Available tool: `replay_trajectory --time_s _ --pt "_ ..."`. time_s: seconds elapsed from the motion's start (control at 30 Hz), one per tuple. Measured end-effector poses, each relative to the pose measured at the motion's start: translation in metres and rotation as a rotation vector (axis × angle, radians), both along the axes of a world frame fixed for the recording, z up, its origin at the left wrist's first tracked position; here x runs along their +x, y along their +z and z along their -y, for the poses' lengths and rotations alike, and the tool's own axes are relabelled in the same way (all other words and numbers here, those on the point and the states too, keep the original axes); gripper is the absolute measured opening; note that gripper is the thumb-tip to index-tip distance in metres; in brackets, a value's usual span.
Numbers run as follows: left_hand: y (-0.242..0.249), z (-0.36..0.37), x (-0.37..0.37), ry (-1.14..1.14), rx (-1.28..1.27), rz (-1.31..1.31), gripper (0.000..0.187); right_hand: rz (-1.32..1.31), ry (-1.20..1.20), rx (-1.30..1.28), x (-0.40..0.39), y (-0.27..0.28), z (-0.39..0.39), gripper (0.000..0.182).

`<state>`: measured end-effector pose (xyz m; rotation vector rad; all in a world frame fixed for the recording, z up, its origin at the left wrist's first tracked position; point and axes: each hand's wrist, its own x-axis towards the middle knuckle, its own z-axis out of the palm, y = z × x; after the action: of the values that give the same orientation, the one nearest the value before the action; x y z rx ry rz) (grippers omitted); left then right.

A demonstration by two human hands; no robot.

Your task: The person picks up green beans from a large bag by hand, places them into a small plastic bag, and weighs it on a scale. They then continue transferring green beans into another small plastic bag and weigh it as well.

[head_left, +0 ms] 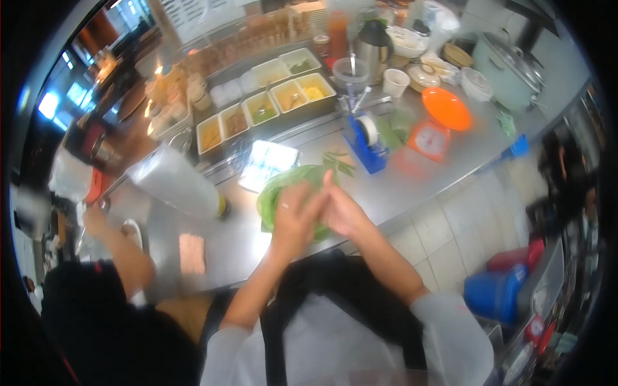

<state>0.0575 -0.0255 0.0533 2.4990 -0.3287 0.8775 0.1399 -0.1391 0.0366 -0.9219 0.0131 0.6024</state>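
Note:
My left hand [296, 215] and my right hand [343, 211] meet over a crumpled green bag-like thing [269, 194] at the front of the steel counter. The left hand's fingers are smeared by motion. On my right hand the thumb points up, while the other fingers are mostly hidden by the left hand. Whether either hand holds something cannot be made out. Green leaves or stalks [339, 162] lie just behind the bag. A white and blue packet [269, 163] in clear plastic is to its left.
A blue tape dispenser [368, 147] and an orange scale [430, 138] stand to the right. Food tubs [261, 108] line the back. To the left are a clear plastic bag [177, 183], a pinkish cloth [192, 253] and a co-worker's arm [125, 251].

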Motion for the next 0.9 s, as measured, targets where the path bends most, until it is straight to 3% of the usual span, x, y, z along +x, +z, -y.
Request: replay_trajectory --time_s 0.03,0.07,0.1,0.17,0.23,0.3,0.33,0.43,0.47,0.53,0.6,0.63,0.7,0.77,0.9 --pt "0.005 0.009 -0.006 -0.024 -0.004 0.005 0.057 -0.416 0.279 0.396 -0.002 0.003 0.013 0.051" --pt "0.01 0.019 -0.015 -0.2 -0.008 -0.079 0.06 -0.283 0.22 0.239 -0.004 0.004 0.023 0.043" --pt "0.017 0.025 -0.021 -0.373 -0.007 -0.16 0.063 -0.275 0.204 0.238 0.001 0.007 0.035 0.043" --pt "0.031 0.025 -0.029 -0.302 -0.049 -0.148 0.068 -0.156 0.242 0.249 0.02 0.015 0.064 0.038" --pt "0.03 0.015 -0.038 -0.217 -0.093 -0.162 0.073 -0.054 0.026 0.037 0.061 0.036 0.089 0.037" --pt "0.014 -0.002 -0.046 0.037 -0.407 -0.177 0.074 0.337 -0.171 -0.348 0.117 0.047 0.097 0.041" --pt "0.008 -0.008 -0.052 0.082 -0.474 -0.182 0.069 0.449 -0.188 -0.637 0.146 0.046 0.1 0.04" --pt "0.007 -0.021 -0.075 0.139 -0.437 -0.302 0.063 0.771 -0.123 -1.021 0.243 0.0 0.104 0.041" --pt "0.01 -0.021 -0.083 0.176 -0.458 -0.304 0.051 0.811 -0.055 -1.098 0.264 -0.017 0.102 0.041" --pt "0.006 -0.031 -0.097 0.225 -0.457 -0.319 0.043 1.139 -0.169 -1.541 0.296 -0.072 0.098 0.031" --pt "-0.013 -0.043 -0.109 0.309 -0.476 -0.303 0.016 1.328 -0.203 -1.806 0.278 -0.046 0.09 0.021" --pt "-0.022 -0.052 -0.115 0.337 -0.479 -0.3 0.016 1.349 -0.185 -1.785 0.256 -0.025 0.08 0.021" --pt "-0.041 -0.065 -0.126 0.494 -0.48 -0.281 0.007 1.394 -0.508 -1.184 0.196 0.017 0.041 0.014" --pt "-0.051 -0.074 -0.121 0.564 -0.518 -0.244 0.005 1.394 -0.087 -0.888 0.149 0.032 0.006 0.009" --pt "-0.051 -0.083 -0.097 0.639 -0.542 -0.231 0.008 1.327 0.392 -0.799 0.068 0.02 -0.053 0.008"
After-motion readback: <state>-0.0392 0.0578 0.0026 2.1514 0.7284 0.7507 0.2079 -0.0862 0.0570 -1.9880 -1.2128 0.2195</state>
